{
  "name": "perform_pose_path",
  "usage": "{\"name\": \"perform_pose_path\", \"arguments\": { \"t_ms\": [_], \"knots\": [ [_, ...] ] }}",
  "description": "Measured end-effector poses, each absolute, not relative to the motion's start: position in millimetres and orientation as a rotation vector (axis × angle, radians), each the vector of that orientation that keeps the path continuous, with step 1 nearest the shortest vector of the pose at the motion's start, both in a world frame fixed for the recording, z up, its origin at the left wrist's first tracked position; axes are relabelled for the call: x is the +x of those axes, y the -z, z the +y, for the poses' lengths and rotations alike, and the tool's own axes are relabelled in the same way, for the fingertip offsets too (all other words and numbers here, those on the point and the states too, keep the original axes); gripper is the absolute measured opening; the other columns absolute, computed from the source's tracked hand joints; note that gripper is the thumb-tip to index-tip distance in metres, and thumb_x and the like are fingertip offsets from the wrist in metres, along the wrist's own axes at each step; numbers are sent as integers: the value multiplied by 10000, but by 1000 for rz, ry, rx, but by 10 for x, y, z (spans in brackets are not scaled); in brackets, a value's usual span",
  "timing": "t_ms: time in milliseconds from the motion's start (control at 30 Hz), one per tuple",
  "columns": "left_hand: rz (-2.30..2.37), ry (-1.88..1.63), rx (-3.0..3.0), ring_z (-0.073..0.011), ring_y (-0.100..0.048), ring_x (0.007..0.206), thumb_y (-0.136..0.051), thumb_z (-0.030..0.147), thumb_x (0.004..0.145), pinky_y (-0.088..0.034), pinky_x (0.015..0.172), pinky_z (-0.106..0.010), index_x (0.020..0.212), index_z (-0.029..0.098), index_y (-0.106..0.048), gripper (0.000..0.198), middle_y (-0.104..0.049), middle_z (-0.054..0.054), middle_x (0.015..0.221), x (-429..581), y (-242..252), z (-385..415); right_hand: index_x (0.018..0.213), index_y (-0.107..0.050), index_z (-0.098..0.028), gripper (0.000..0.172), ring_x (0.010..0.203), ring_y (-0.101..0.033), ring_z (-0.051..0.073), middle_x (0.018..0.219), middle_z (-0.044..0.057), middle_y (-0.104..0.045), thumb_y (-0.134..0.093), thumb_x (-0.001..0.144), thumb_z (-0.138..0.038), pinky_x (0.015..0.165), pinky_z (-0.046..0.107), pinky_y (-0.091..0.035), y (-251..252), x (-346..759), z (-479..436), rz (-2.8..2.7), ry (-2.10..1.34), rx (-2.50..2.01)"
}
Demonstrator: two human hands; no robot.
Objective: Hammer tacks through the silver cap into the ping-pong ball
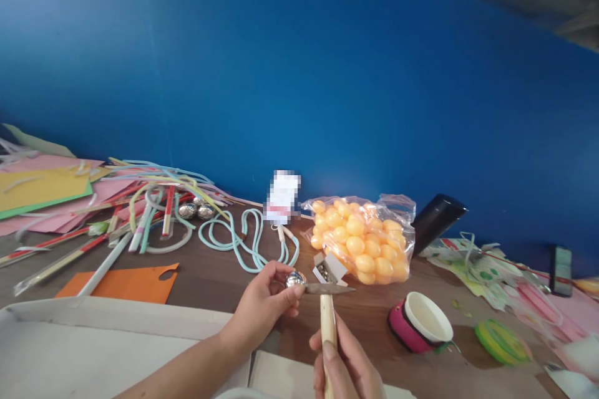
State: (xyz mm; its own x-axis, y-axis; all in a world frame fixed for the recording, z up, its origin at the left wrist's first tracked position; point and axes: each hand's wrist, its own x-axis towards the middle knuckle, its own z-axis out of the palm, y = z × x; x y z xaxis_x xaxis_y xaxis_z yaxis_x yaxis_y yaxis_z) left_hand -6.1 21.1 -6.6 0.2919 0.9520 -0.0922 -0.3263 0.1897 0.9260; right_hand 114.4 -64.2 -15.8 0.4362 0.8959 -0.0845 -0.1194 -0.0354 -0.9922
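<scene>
My left hand (262, 305) pinches a shiny silver ball (294, 278) between thumb and fingers, above the brown table (299, 343). Wrapped around the pale wooden handle of a hammer (328, 312) is my right hand (344, 361). The dark metal hammer head lies crosswise at the top of the handle, its left end close beside the silver ball; whether they touch I cannot tell. Just behind the head sits a small open white box (336, 267) with tiny metallic pieces inside. A clear bag of orange balls (362, 240) rests behind it.
A pink-and-white cup (427, 321) and green-yellow tape rolls (501, 341) stand right. A black cylinder (435, 221) leans against the blue wall (299, 75). Left are a blue lanyard (234, 248), more silver balls (204, 211), orange sheet (154, 287) and a white tray (116, 349).
</scene>
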Motion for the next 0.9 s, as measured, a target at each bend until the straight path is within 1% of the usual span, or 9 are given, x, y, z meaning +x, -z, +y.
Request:
{"name": "perform_pose_path", "arguments": {
  "t_ms": [167, 233, 367, 500, 600, 733, 800, 900],
  "knots": [
    [807, -1046, 977, -106, -564, 607, -678, 356, 688, -508, 552, -248, 900, 179, -492, 333, -550, 18, 721, -57, 88, 217, 1043, -644, -167, 544, 335, -427, 56, 684, 38, -614, -662, 653, -546, 266, 150, -310, 173, 1147, -643, -773, -942, -1359],
    [793, -1045, 985, -107, -561, 615, -679, 353, 687, -505, 551, -245, 908, 179, -491, 338, -552, 17, 717, -55, 97, 213, 1042, -648, -162, 537, 327, -411, 53, 683, 41, -613, -653, 665, -544, 257, 154, -300, 177, 1157, -642, -782, -939, -1372],
    [786, -1035, 1006, -115, -559, 627, -681, 365, 681, -503, 554, -248, 914, 179, -499, 349, -558, 16, 699, -53, 116, 205, 1087, -620, -151, 568, 311, -393, 45, 669, 32, -608, -660, 666, -530, 256, 155, -300, 176, 1176, -635, -797, -930, -1364],
    [782, -1028, 1019, -113, -556, 620, -674, 366, 688, -493, 545, -240, 920, 180, -497, 347, -551, 23, 678, -53, 145, 209, 1120, -589, -148, 571, 313, -412, 36, 692, 32, -620, -671, 677, -498, 270, 134, -310, 176, 1178, -630, -804, -934, -1340],
    [783, -1019, 1048, -113, -555, 618, -669, 363, 696, -489, 541, -240, 931, 176, -495, 347, -548, 21, 682, -53, 178, 217, 1128, -582, -144, 593, 320, -418, 38, 695, 35, -626, -668, 669, -509, 270, 131, -311, 190, 1168, -630, -789, -925, -1354],
    [797, -1015, 1091, -111, -553, 609, -654, 364, 713, -485, 538, -247, 941, 172, -492, 339, -541, 21, 691, -55, 210, 219, 1146, -576, -127, 620, 319, -393, 36, 701, 48, -631, -668, 665, -508, 261, 135, -303, 196, 1159, -631, -769, -931, -1391],
    [797, -1010, 1094, -111, -551, 610, -650, 366, 717, -484, 538, -248, 941, 170, -491, 338, -538, 21, 689, -56, 211, 216, 1120, -592, -129, 600, 315, -383, 33, 693, 45, -628, -664, 666, -516, 257, 135, -302, 178, 1159, -633, -765, -947, -1393],
    [802, -994, 1100, -114, -552, 615, -644, 368, 723, -484, 548, -252, 948, 165, -489, 341, -545, 16, 683, -58, 197, 211, 1061, -617, -137, 583, 330, -412, 44, 676, 33, -619, -673, 643, -539, 261, 133, -314, 137, 1160, -635, -757, -963, -1377]
  ]
}}
